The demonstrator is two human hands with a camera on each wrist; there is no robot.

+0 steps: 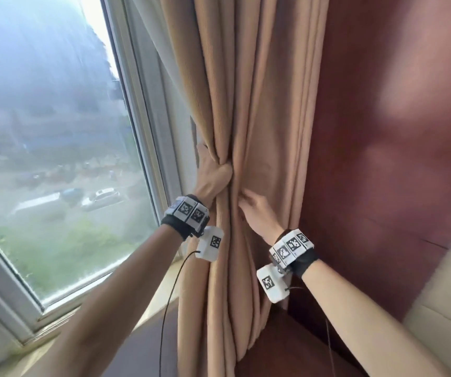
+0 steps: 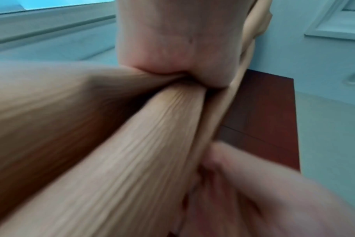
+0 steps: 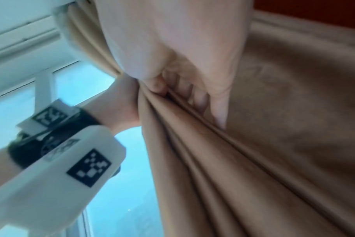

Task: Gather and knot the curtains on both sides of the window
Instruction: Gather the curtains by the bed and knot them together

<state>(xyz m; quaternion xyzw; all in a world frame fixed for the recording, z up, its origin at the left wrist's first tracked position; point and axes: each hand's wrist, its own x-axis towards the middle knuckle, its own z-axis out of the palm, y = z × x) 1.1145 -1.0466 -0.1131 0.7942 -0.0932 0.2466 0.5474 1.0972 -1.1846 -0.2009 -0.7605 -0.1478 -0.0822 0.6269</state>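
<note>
A tan curtain (image 1: 268,110) hangs in long folds to the right of the window. My left hand (image 1: 215,174) grips the curtain's window-side folds in a tight bunch at mid height, and the cloth narrows into a waist there. My right hand (image 1: 244,204) is just below and to the right, its fingers curled into the middle folds and pinching one. In the left wrist view the bunched curtain (image 2: 132,144) runs out from under the palm of my left hand (image 2: 172,48). The right wrist view has my right hand's fingers (image 3: 182,89) tucked among the curtain (image 3: 274,144) pleats.
The window glass (image 1: 50,131) and its white frame (image 1: 142,126) fill the left, with a sill (image 1: 64,325) below. A dark red wood panel (image 1: 395,159) stands behind the curtain on the right. A cream cushion (image 1: 442,308) sits at lower right. A thin cable (image 1: 170,295) hangs from my left wrist.
</note>
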